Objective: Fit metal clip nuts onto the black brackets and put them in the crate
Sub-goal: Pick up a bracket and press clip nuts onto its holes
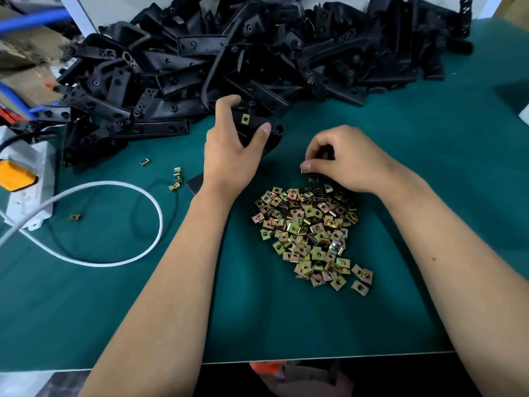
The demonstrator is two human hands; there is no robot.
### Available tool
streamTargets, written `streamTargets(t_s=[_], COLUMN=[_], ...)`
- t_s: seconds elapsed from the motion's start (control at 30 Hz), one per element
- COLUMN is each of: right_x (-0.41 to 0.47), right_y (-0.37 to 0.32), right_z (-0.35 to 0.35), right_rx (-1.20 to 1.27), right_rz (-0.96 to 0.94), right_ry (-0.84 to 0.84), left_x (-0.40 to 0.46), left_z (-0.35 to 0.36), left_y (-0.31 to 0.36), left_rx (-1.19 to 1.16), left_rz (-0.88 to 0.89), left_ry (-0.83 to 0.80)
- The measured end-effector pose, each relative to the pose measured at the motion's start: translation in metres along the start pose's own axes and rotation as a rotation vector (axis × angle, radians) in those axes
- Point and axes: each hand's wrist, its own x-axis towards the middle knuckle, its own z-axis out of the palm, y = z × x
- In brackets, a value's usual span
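My left hand [232, 150] grips a black bracket [257, 124] at the front edge of the big heap of black brackets [257, 53]; one brass clip nut [245, 119] sits fitted on its top. My right hand [340, 159] hovers with curled fingers over the far edge of the pile of brass clip nuts [309, 236] in the middle of the green mat [286, 325]. Thumb and fingertips are drawn together; whether they pinch a nut is hidden. No crate is in view.
A white cable [137, 193] loops across the left of the mat, beside a white power strip [28, 196] with an orange part. A few stray clip nuts [177, 179] lie left of my forearm. The table's front edge [315, 358] runs below.
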Motion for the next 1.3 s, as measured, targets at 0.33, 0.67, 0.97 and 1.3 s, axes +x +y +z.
streamTargets(t_s=[0.33,0.67,0.97,1.3], right_x=[0.002,-0.004,-0.001,0.001], right_y=[0.000,-0.011,0.000,-0.001], right_z=[0.003,0.005,-0.006,-0.001], right_rx=[0.230,0.411,0.055,-0.027], right_rz=[0.008,-0.069,-0.096,-0.074], right_ry=[0.114,-0.066,0.007,-0.058], left_x=[-0.001,0.001,0.000,-0.001], left_z=[0.000,0.001,0.001,0.001], left_y=[0.001,-0.001,-0.002,-0.001], left_rx=[-0.011,-0.017,-0.006,0.009], left_rz=[0.035,0.063,0.037,0.029], left_ry=[-0.036,-0.017,-0.030,-0.056])
